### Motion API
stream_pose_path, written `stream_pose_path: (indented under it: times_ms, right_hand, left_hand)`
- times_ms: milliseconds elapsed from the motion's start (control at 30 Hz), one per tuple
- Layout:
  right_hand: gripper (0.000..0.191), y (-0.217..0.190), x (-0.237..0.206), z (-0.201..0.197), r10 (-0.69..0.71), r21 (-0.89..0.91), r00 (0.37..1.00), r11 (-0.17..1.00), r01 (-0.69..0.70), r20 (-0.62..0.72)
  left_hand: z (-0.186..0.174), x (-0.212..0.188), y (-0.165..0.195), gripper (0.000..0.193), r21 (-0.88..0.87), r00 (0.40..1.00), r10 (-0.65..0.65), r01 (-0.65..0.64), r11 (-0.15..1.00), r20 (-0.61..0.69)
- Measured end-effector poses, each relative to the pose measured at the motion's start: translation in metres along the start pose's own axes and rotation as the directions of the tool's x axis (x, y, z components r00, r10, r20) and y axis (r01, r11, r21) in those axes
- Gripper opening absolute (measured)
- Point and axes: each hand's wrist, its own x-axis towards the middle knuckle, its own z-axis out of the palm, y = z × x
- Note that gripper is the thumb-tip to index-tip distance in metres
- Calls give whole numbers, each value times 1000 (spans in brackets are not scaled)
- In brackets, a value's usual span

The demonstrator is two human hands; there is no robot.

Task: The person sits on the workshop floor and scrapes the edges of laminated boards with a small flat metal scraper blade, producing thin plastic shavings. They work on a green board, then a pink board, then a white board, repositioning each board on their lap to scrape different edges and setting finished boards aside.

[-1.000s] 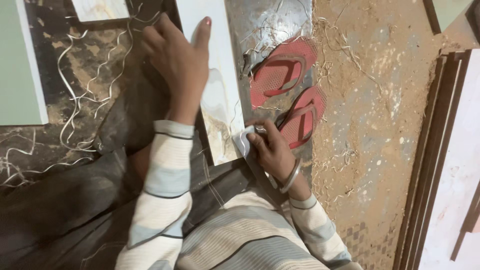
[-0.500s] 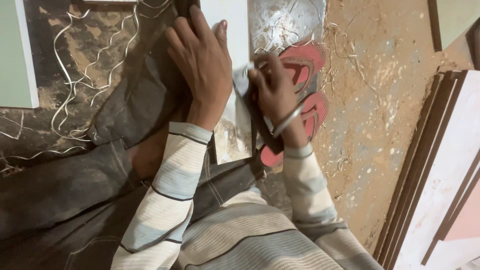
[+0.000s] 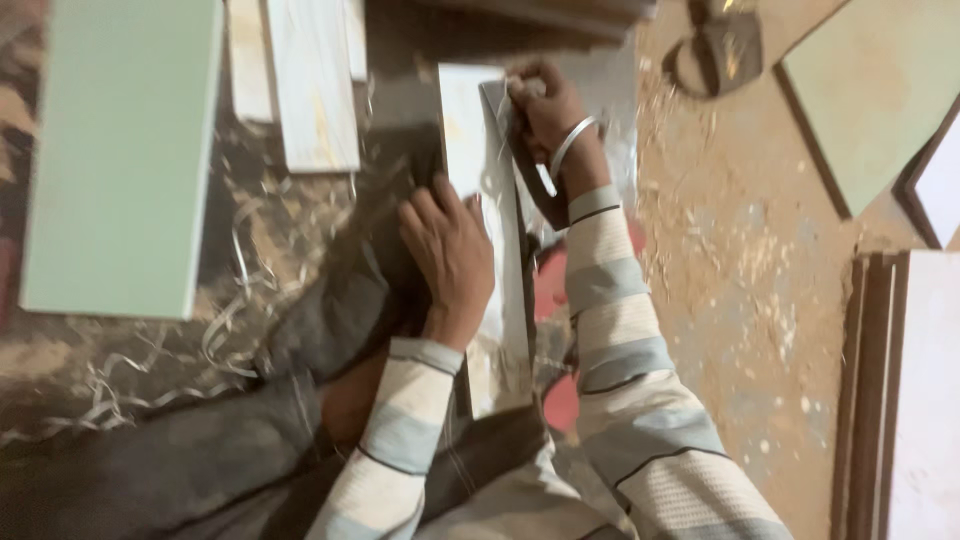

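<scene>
I see a long pale board (image 3: 480, 180) lying lengthwise away from me on the ground, and I place everything else by it. My left hand (image 3: 450, 255) lies flat on the board's near half, palm down, fingers spread and pointing away, holding nothing but pressing the board down; its striped sleeve runs back toward me. My right hand (image 3: 545, 110) is stretched out to the board's far right edge, arm nearly straight, fist curled tight around a small pale tool (image 3: 498, 110) that touches the board's edge. The blur hides what kind of tool it is. A metal bangle (image 3: 570, 145) sits on that wrist.

Under the right forearm, just right of the board, parts of a red sandal (image 3: 555, 290) show. Left of the board, thin curled shavings (image 3: 230, 330) litter the ground, and farther left lies a pale green panel (image 3: 120, 150). A narrow white strip (image 3: 310, 90) lies between that panel and the board. Well to the board's right, stacked panels (image 3: 900, 400) stand on edge on the sawdust-covered floor (image 3: 740, 260).
</scene>
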Motion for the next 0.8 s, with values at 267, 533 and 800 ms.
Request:
stream_pose_path:
  times_ms: [267,533,800]
  right_hand:
    - [46,27,15,-33,75,389,920,917,87,-384]
    - [71,120,-165,-13,62,25,969,998,-58,-240]
    - [63,124,-203,0,-219,-93,973,973,212,-73]
  left_hand:
    - [-4,5,-5,43,-25,1000,-22,22,999,-6]
    - [-19,-7,-8,68,-289,993,111,-115,950,-30]
    - [-9,11,-81,12,-713,958,-201,285,640,202]
